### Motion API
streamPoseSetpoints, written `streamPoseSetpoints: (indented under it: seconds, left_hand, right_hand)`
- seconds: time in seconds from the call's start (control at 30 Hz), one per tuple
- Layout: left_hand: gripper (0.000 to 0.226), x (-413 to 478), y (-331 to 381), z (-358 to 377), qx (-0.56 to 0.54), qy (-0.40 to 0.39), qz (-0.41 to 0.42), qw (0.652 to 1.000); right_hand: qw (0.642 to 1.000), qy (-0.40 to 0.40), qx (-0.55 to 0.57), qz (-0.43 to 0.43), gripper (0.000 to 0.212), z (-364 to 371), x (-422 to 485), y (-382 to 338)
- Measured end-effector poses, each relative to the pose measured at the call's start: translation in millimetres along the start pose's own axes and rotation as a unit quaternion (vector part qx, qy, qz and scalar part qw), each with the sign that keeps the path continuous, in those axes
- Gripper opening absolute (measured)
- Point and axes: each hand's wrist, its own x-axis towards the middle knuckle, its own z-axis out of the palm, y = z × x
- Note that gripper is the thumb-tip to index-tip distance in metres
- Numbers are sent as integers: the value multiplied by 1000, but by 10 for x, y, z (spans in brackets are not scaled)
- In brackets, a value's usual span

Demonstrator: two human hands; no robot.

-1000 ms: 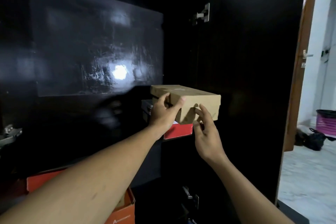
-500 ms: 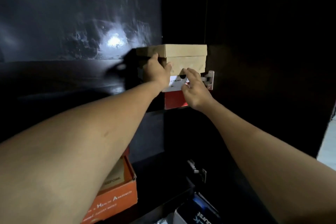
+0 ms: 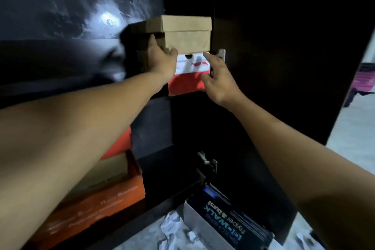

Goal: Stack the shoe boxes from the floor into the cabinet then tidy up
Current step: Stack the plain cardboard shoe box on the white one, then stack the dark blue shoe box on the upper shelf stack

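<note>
The cabinet (image 3: 263, 50) is sitting in deep shadow, so its shelves are hard to make out. The left forearm is covering much of the orange box (image 3: 105, 197) at 7 o'clock, and the black box (image 3: 229, 221) at 5 o'clock is running off the bottom edge.

Four boxes are showing, along with two metal hinges and two hands.

The brown shoe box (image 3: 186, 32) is sitting at 12 o'clock on the red-and-white box (image 3: 188, 81). The left hand (image 3: 162, 61) is gripping its lower left corner, with the thumb lying up the side wall and the fingers curling at the front edge. At 4 o'clock from the box, the right hand (image 3: 219, 79) is spreading its fingers. Its index tip is touching the lower right corner and its thumb is resting on the red-and-white box.
</note>
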Motion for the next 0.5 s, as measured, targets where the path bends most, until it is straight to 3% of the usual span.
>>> streamPoseSetpoints:
  seconds: [0.1, 0.2, 0.33, 0.5]
  left_hand:
    - [75, -576, -242, 19, 120, 41, 159, 979]
    - [71, -1177, -592, 103, 167, -34, 272, 947]
    - [69, -1907, -1275, 358, 161, -227, 205, 938]
    - [107, -2586, -2066, 688, 217, -441, 29, 870]
  right_hand:
    - [999, 27, 25, 28, 55, -97, -579, 268]
    - [995, 6, 14, 102, 54, -153, -1364, 622]
    - [974, -35, -20, 222, 54, -40, -2503, 1111]
    - [934, -44, -62, 350, 60, 192, -3665, 1544]
